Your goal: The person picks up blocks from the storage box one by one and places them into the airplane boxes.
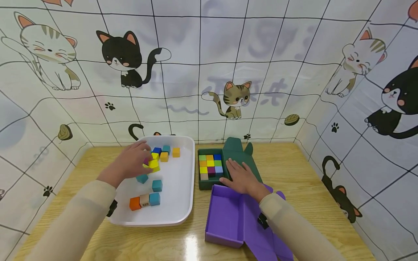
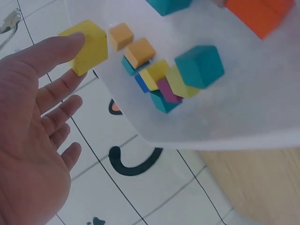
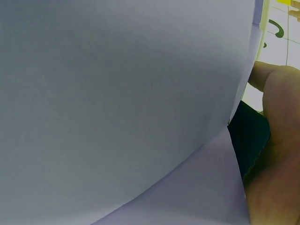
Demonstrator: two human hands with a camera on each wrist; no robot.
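Observation:
My left hand (image 1: 128, 163) is over the white tray (image 1: 177, 185), pinching a yellow cube (image 2: 93, 47) between thumb and index finger; its other fingers are loosely bent. Below it in the tray lie loose cubes: teal, blue, orange-yellow, yellow and purple. Nearer the front sit a teal cube (image 1: 157, 185), an orange cube (image 1: 135, 203), a beige cube (image 1: 144, 200) and a light blue cube (image 1: 155, 199). My right hand (image 1: 243, 179) rests with fingers extended on the opened lid of the green box (image 1: 209, 185). Rows of coloured cubes fill much of that box, with a single beige cube (image 1: 204, 176) in its front row.
An opened purple box (image 1: 225, 214) stands in front of the green one, its lid spread to the right beneath my right forearm. Everything stands on a wooden table (image 1: 313, 203). A cat-print cloth (image 1: 183, 79) encloses the back and sides.

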